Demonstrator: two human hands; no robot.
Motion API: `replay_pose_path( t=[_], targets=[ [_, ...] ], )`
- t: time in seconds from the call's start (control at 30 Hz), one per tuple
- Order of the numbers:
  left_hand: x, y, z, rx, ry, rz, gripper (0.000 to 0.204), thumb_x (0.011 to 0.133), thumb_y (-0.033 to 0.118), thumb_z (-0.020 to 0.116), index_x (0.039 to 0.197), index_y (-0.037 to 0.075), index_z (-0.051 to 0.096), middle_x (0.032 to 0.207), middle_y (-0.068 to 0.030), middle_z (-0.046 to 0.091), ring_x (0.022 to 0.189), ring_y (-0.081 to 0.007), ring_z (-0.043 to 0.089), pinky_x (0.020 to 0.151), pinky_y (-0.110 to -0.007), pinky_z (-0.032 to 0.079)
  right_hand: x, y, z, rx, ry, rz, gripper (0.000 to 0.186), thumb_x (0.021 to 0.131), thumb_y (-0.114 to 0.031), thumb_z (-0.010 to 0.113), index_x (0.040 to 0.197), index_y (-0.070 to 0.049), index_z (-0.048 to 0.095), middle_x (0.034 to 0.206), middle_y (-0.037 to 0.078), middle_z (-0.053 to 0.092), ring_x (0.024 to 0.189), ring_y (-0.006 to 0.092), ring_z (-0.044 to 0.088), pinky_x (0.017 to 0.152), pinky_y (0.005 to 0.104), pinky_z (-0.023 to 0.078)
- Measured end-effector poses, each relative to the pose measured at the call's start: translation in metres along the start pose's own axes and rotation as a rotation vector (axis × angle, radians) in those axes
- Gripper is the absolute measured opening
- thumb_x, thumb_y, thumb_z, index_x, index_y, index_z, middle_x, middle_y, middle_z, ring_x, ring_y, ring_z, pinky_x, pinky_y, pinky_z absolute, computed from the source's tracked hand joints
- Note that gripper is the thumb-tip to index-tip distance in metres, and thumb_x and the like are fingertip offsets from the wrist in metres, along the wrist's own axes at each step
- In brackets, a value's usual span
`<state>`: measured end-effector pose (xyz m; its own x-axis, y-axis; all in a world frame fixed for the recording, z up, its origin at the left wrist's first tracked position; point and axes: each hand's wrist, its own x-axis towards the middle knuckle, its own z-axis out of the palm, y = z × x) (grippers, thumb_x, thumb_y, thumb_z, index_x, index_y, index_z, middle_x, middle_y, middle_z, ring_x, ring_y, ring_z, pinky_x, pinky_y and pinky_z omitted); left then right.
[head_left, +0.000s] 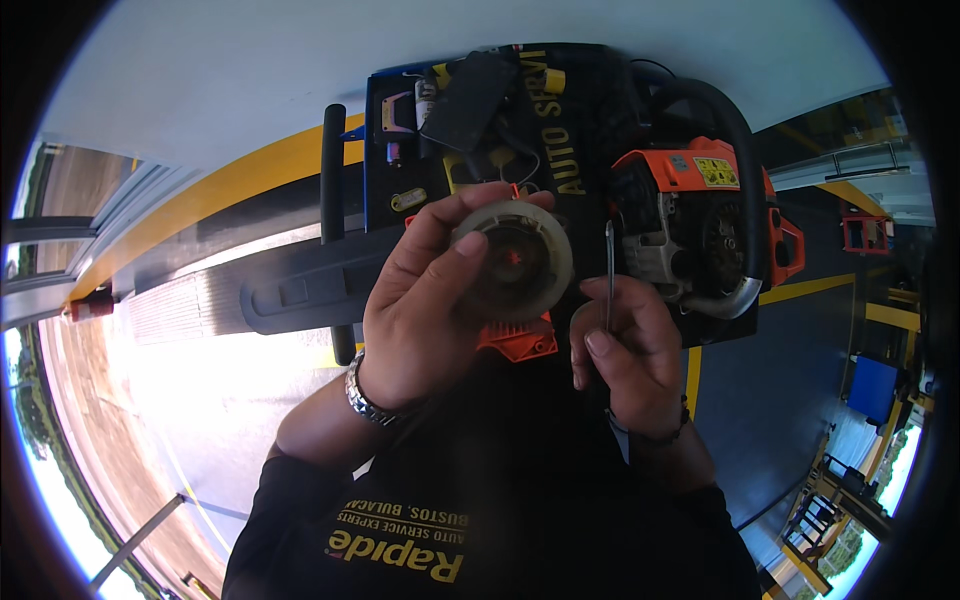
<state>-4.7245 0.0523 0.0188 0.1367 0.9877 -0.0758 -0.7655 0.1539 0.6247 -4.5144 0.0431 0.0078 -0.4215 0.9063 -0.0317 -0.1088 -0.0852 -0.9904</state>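
My left hand (pixel 415 310) grips a round, whitish plastic reel (pixel 558 250) by its rim, thumb across the near face and fingers behind it. Its hollow, greasy-looking middle is turned up, and a bit of orange shows through the centre. In my right hand (pixel 640 365) a thin screwdriver (pixel 610 262) stands upright between thumb and fingers, its tip apart from the reel. Partly hidden beneath the reel is an orange plastic cover (pixel 525 340). To the right rests an orange and black chainsaw (pixel 690 165) with its side open and engine parts bare.
A long dark bar cover (pixel 300 285) reaches out to the left. On the dark-topped cart (pixel 575 130), towards the far side, lie a black flat device (pixel 470 100), a small yellowish tag-like piece (pixel 408 200) and other small items. A black handle (pixel 333 175) stands at the cart's left end.
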Motion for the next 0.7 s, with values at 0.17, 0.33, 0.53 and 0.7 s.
replay_pose_path(
  t=[0.17, 0.33, 0.53, 0.7],
  targets=[
    [0.0, -0.001, -0.005, 0.154, -0.046, -0.068, 0.037, 0.103, 0.009, 0.038, 0.138, -0.003, 0.042, 0.135, -0.0215, 0.054, 0.122, -0.0267, 0.058, 0.101, -0.039, 0.05, 0.014, 0.007, -0.012, -0.51, 0.086, -0.4, 0.048, 0.078, -0.019, 0.083, 0.116, -0.001, 0.058, 0.091, 0.006, 0.061, 0.066, 0.0073, 0.057, 0.053, 0.0218, 0.046],
    [-0.002, -0.005, -0.006, 0.38, -0.051, -0.107, 0.035, 0.103, 0.011, 0.04, 0.135, -0.004, 0.046, 0.125, -0.0165, 0.062, 0.115, -0.0197, 0.062, 0.095, -0.033, 0.053, 0.039, -0.011, 0.002, -0.8, 0.04, -0.576, 0.055, 0.067, -0.027, 0.09, 0.106, -0.003, 0.06, 0.099, 0.008, 0.058, 0.066, 0.0118, 0.061, 0.051, 0.0266, 0.05],
    [0.0, -0.001, -0.009, 0.613, -0.026, -0.13, 0.03, 0.103, 0.013, 0.044, 0.126, -0.003, 0.055, 0.108, -0.0116, 0.068, 0.097, -0.0139, 0.067, 0.081, -0.026, 0.055, 0.044, -0.015, 0.004, -0.952, -0.09, -0.532, 0.048, 0.066, -0.03, 0.088, 0.095, -0.004, 0.058, 0.09, 0.008, 0.057, 0.063, 0.0182, 0.064, 0.051, 0.0297, 0.051],
    [-0.003, -0.009, -0.017, 0.629, 0.026, -0.166, 0.027, 0.103, 0.015, 0.047, 0.121, -0.001, 0.059, 0.097, -0.0086, 0.07, 0.085, -0.0108, 0.068, 0.071, -0.024, 0.056, 0.045, -0.022, 0.006, -1.218, -0.259, -0.534, 0.049, 0.073, -0.038, 0.083, 0.093, 0.0, 0.059, 0.086, 0.008, 0.056, 0.061, 0.0186, 0.061, 0.051, 0.0303, 0.048]
  ],
)
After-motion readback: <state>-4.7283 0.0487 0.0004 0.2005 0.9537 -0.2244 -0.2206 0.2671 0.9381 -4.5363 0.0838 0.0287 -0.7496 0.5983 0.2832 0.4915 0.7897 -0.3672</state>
